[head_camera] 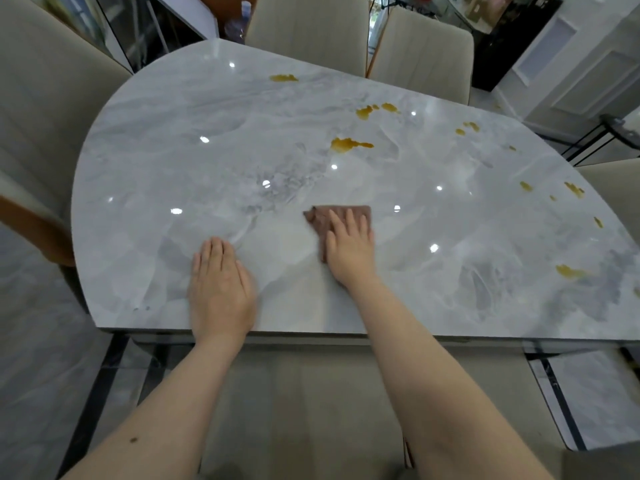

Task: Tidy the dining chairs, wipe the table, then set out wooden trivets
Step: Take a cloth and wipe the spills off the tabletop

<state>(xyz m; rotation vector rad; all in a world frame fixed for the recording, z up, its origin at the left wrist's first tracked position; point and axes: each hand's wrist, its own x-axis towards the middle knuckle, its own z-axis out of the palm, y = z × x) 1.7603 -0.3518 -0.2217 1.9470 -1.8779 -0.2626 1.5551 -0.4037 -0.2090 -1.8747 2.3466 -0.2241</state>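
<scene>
— On the bench (173, 168), where are the hands?
— Left hand (221, 289) flat, fingers straight, near the edge. Right hand (349, 247) presses flat on the brown cloth (322, 220), mid-bench; yellow spills (349, 145) lie beyond.

1. Two bare forearms come in from the bottom edge; no sleeve shows on either, right to the frame's edge.
2. The left hand (221, 289) wears no ring, watch or glove that I can see.
3. The right hand (349, 247) is likewise bare, wrist included.
4. The left forearm carries a small dark mole low down, near the bottom edge.
5. Fingernails look short and unpainted, though the blur keeps me from being sure.
</scene>
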